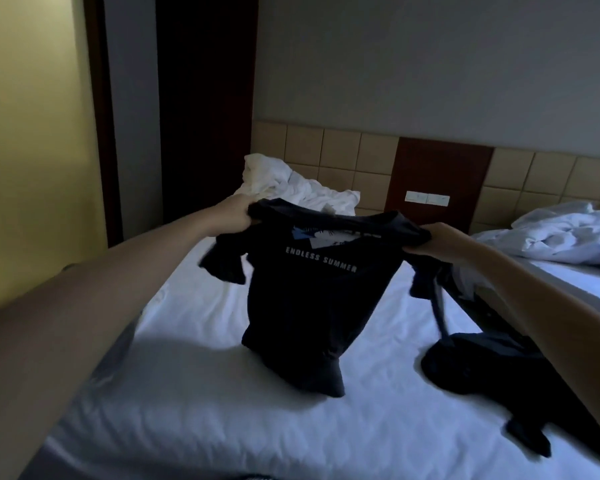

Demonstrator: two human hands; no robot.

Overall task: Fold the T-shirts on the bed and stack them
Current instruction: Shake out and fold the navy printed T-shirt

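we hold a dark t-shirt (312,299) up by its shoulders over the middle of the bed (205,393). its white print, "endless summer", faces us, the sleeves droop at either side, and its hem bunches where it meets the white sheet. our left hand (234,213) grips the shirt's left shoulder with the fingers curled tight round the bunched cloth. our right hand (437,240) pinches the other shoulder the same way, the fingers closed on the fabric.

to the right of the shirt a second dark garment (492,375) lies crumpled on the sheet near the bed's right edge, partly under our right forearm. crumpled white bedding (291,188) sits at the head of the bed, against a tan tiled headboard (343,150) with a brown panel carrying a white switch plate (426,198). a second bed (568,233) with rumpled white covers stands further right.
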